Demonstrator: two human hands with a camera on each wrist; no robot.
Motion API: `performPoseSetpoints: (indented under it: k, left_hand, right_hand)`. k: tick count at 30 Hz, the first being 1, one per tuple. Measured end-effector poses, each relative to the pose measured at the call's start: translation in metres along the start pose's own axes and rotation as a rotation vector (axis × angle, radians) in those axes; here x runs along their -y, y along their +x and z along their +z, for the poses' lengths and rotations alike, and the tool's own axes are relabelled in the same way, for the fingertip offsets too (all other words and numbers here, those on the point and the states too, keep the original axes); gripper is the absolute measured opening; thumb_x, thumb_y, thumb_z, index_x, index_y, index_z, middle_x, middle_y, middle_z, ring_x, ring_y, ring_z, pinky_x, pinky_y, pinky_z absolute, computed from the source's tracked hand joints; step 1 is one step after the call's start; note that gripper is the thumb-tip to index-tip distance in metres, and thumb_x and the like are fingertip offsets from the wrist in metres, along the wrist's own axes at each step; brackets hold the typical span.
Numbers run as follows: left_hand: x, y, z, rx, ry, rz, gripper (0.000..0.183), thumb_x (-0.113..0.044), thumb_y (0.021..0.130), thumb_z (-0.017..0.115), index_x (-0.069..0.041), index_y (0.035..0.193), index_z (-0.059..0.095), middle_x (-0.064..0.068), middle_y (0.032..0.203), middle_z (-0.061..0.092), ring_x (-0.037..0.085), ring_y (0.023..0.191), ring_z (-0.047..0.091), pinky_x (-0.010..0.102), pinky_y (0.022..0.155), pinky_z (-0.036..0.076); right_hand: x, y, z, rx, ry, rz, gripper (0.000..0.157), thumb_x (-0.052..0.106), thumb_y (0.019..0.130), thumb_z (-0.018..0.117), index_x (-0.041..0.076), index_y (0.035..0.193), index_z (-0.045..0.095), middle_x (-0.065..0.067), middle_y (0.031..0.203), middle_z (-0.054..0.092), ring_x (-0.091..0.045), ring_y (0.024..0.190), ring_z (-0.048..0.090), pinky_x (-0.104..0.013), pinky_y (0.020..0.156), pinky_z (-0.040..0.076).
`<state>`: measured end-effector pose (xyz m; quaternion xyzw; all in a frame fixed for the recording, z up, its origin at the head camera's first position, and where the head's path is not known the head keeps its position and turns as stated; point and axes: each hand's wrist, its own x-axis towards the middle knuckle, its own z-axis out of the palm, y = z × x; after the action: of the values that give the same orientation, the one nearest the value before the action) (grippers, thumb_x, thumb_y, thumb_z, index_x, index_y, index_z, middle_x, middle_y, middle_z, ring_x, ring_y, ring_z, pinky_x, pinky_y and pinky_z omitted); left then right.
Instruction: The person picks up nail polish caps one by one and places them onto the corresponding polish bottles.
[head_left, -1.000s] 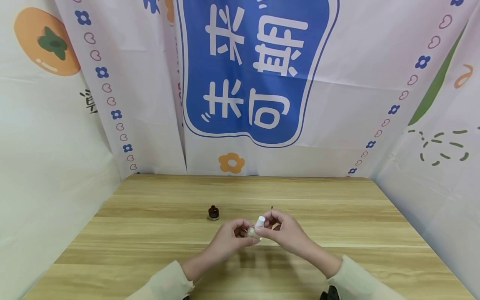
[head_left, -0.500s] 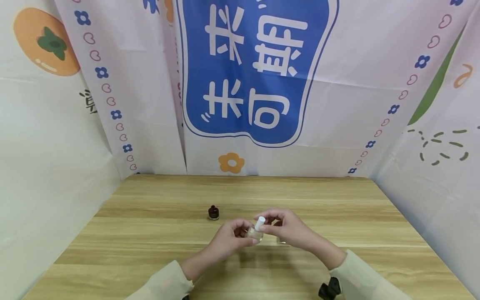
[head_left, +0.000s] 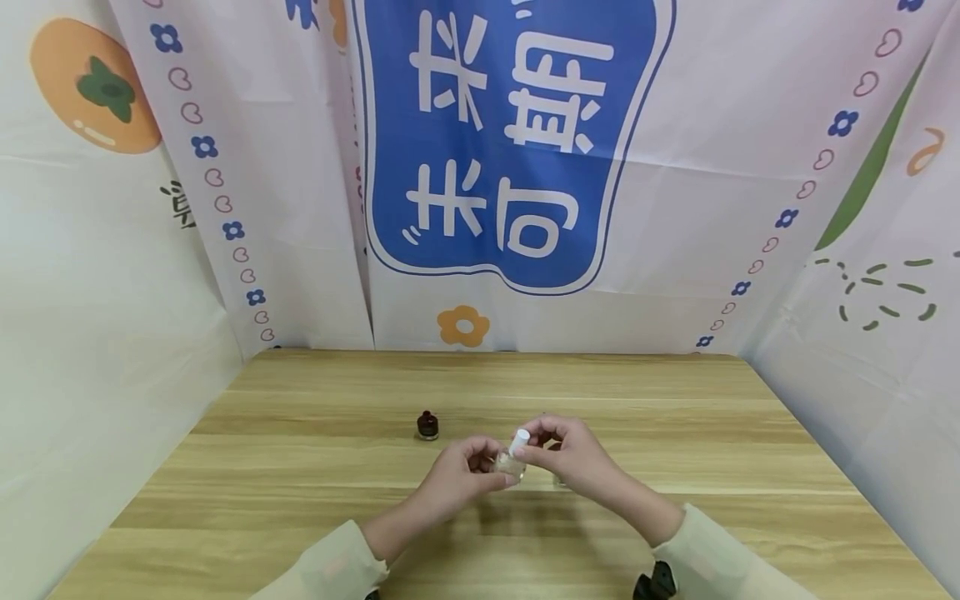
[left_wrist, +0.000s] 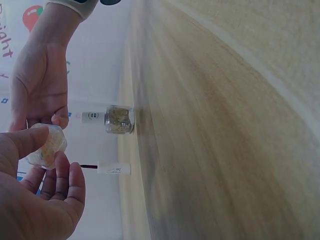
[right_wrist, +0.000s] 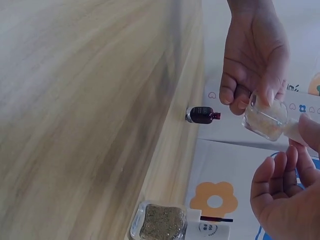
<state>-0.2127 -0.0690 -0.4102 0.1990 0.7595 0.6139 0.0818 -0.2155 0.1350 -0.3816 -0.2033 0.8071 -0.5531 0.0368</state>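
My left hand (head_left: pixel 459 473) grips a clear glass nail polish bottle (right_wrist: pixel 265 119) filled with pale, shimmery polish, tilted and raised above the table. Between thumb and fingers, my right hand (head_left: pixel 572 454) pinches its white cap (head_left: pixel 521 441), which sits at the bottle's neck. Beyond my left hand stands a dark red nail polish bottle (head_left: pixel 427 427), its bare neck showing. A gold-glitter nail polish bottle (left_wrist: pixel 119 120) with a white cap stands on the table, mostly hidden behind my right hand in the head view.
Near the glitter bottle, a separate white cap (left_wrist: pixel 114 168) stands on its top with a dark red brush pointing up. The wood-grain table (head_left: pixel 300 467) ends at printed cloth hung at the back (head_left: pixel 675 250) and on both sides.
My right hand and its fingers have shifted slightly around the cap, and the glitter bottle's base has come into sight beneath that hand. My left hand stays nearly still with the bottle.
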Motion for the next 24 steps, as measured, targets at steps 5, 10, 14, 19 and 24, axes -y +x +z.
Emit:
performPoseSetpoints:
  k: [5, 10, 14, 19, 24]
  left_hand:
    - [-0.001, 0.0, 0.0, -0.015, 0.001, 0.001, 0.025, -0.008, 0.081, 0.077, 0.001, 0.1, 0.065, 0.005, 0.088, 0.064, 0.018, 0.079, 0.058, 0.023, 0.065, 0.051]
    - [-0.003, -0.001, 0.001, -0.039, -0.003, 0.003, 0.025, -0.007, 0.081, 0.077, 0.002, 0.101, 0.065, 0.005, 0.088, 0.064, 0.017, 0.078, 0.058, 0.023, 0.065, 0.05]
    - [-0.004, -0.001, 0.002, -0.055, -0.005, 0.009, 0.026, -0.005, 0.08, 0.078, 0.002, 0.102, 0.066, 0.005, 0.087, 0.064, 0.016, 0.077, 0.057, 0.023, 0.064, 0.05]
    - [-0.003, 0.0, 0.002, -0.058, 0.018, 0.012, 0.023, -0.006, 0.079, 0.078, 0.001, 0.099, 0.067, 0.004, 0.084, 0.063, 0.015, 0.074, 0.056, 0.021, 0.062, 0.048]
    - [-0.001, 0.001, 0.002, -0.047, 0.035, 0.02, 0.022, -0.006, 0.08, 0.078, 0.0, 0.098, 0.067, 0.004, 0.083, 0.064, 0.016, 0.074, 0.057, 0.021, 0.061, 0.048]
  right_hand:
    - [-0.002, 0.001, 0.004, -0.048, -0.009, -0.013, 0.016, 0.02, 0.087, 0.075, 0.008, 0.096, 0.068, -0.003, 0.086, 0.063, -0.02, 0.081, 0.057, -0.028, 0.068, 0.051]
    - [-0.001, 0.001, 0.008, -0.091, -0.008, 0.003, 0.017, 0.022, 0.086, 0.076, 0.008, 0.093, 0.068, -0.002, 0.084, 0.062, -0.02, 0.077, 0.056, -0.027, 0.065, 0.049]
    - [-0.001, 0.001, 0.011, -0.126, -0.01, 0.02, 0.018, 0.023, 0.085, 0.077, 0.009, 0.089, 0.067, -0.002, 0.082, 0.061, -0.02, 0.076, 0.055, -0.026, 0.062, 0.048]
    - [-0.003, 0.001, 0.013, -0.149, -0.001, 0.028, 0.021, 0.025, 0.083, 0.078, 0.008, 0.087, 0.065, -0.003, 0.081, 0.061, -0.02, 0.075, 0.055, -0.025, 0.061, 0.047]
    - [-0.002, 0.0, 0.012, -0.138, -0.004, 0.033, 0.023, 0.026, 0.084, 0.078, 0.009, 0.088, 0.064, -0.003, 0.083, 0.061, -0.021, 0.077, 0.055, -0.025, 0.062, 0.047]
